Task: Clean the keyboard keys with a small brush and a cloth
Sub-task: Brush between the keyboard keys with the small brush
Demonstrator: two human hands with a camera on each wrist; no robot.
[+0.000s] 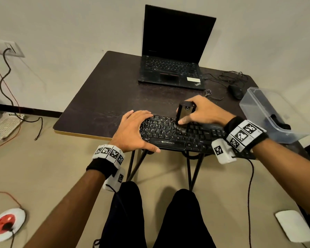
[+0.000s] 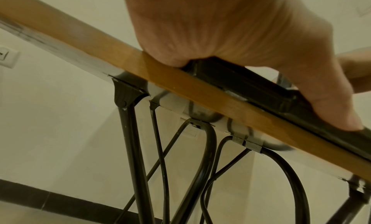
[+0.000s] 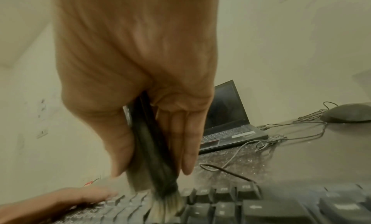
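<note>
A black keyboard (image 1: 190,135) lies along the near edge of the dark table (image 1: 104,104). My right hand (image 1: 200,111) grips a small black-handled brush (image 1: 183,113) upright over the middle keys; its pale bristles (image 3: 166,206) touch the keys and look blurred. The brush (image 3: 148,140) sits between thumb and fingers in the right wrist view. My left hand (image 1: 132,131) lies flat on the keyboard's left end, fingers straight, thumb along the front edge. From below, the left hand (image 2: 230,37) rests on the keyboard (image 2: 251,87) at the table's tan edge (image 2: 120,56). No cloth is visible.
An open black laptop (image 1: 172,56) stands at the back of the table. A mouse (image 1: 236,91) with a tangled cable lies at the right rear. A clear plastic box (image 1: 274,113) overhangs the table's right edge. Cables and sockets lie on the floor.
</note>
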